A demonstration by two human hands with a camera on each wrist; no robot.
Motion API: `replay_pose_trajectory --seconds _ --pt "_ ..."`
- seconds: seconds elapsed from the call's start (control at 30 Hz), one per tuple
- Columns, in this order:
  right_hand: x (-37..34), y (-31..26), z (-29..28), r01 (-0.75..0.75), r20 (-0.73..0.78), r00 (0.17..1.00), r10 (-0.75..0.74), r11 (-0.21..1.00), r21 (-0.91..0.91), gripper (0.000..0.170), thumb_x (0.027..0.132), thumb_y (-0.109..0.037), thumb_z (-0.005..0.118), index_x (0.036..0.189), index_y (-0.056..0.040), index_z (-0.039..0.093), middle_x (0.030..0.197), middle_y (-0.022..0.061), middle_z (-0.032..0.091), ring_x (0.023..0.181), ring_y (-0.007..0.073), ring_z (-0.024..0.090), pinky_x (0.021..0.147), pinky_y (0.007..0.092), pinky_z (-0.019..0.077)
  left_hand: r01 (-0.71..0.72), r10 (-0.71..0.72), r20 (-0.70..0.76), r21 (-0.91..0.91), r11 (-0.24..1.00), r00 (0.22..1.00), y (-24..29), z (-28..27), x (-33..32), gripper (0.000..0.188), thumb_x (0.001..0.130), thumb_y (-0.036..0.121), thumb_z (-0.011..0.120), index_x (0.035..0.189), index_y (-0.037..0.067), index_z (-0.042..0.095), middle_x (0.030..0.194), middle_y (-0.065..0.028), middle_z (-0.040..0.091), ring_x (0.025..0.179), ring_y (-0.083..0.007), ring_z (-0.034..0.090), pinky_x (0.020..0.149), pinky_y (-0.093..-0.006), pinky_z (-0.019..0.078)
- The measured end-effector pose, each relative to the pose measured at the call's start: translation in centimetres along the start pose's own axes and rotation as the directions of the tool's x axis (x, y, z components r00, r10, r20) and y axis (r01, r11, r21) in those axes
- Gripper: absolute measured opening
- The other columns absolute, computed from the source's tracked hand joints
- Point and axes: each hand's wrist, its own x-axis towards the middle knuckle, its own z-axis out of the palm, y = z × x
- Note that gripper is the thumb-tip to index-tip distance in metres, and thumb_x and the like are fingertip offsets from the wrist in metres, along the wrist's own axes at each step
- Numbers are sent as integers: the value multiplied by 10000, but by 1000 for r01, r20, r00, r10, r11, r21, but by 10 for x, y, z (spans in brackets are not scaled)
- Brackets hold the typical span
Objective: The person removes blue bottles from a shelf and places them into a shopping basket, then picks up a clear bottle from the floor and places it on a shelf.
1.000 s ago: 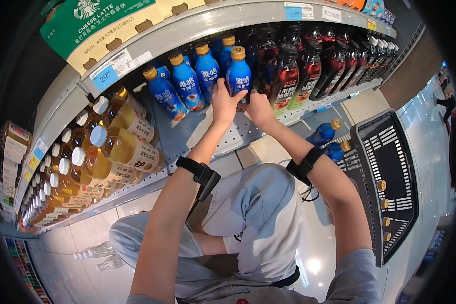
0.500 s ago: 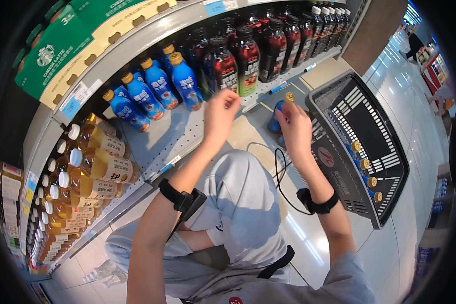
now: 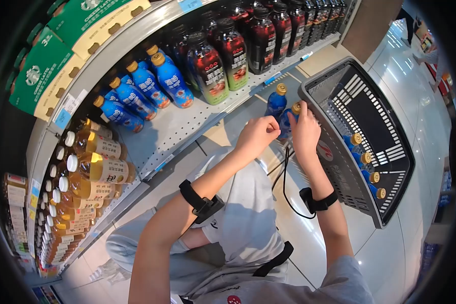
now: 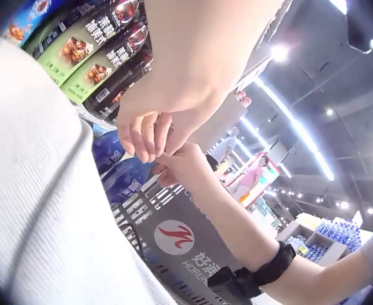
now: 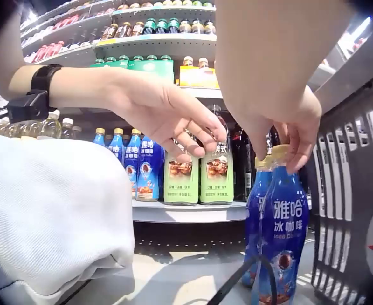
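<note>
Two o'clock in the head view: a blue plastic bottle with a gold cap (image 5: 287,219) is held upright, its cap pinched by the right hand (image 3: 306,133). A second gold-capped blue bottle (image 3: 276,102) is seen upright just beside it, toward eleven o'clock. The left hand (image 3: 258,136) is held near, at eight o'clock from the pinched bottle, fingers loosely bent, nothing gripped. At three o'clock, four gold-capped blue bottles (image 3: 365,159) are contained in a grey slotted plastic basket (image 3: 340,177).

Perforated grey shelf (image 3: 172,124), blue bottles (image 3: 173,83) and dark bottles (image 3: 207,71) in rows, tiled floor (image 3: 375,248), grey basket (image 3: 342,177) resting there.
</note>
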Motion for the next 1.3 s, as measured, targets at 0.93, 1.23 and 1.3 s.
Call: replay_pose_trajectory --seconds 0.93,1.23,1.3 --pt "52 -178 -91 314 -6 896 -443 627 713 403 703 -261 772 847 47 556 676 228 630 681 387 651 601 431 515 -101 168 -644 140 985 746 -4 -94 -76 706 674 131 804 1248 23 409 1211 -197 480 1119 -412 480 909 -468 440" --pt "52 -264 -59 327 43 841 -539 570 754 420 726 -263 788 903 68 599 690 210 643 656 317 669 610 360 515 82 93 -787 180 980 610 -44 -159 -93 583 655 157 822 1139 -19 547 1079 -196 618 981 -366 615 815 -430 500" --pt "59 -280 -48 352 35 812 -582 537 766 422 726 -260 785 903 78 605 679 210 636 657 317 667 611 371 513 88 71 -802 152 985 593 -57 -175 -92 581 651 160 825 1133 -25 559 1067 -200 628 976 -361 623 810 -423 504"
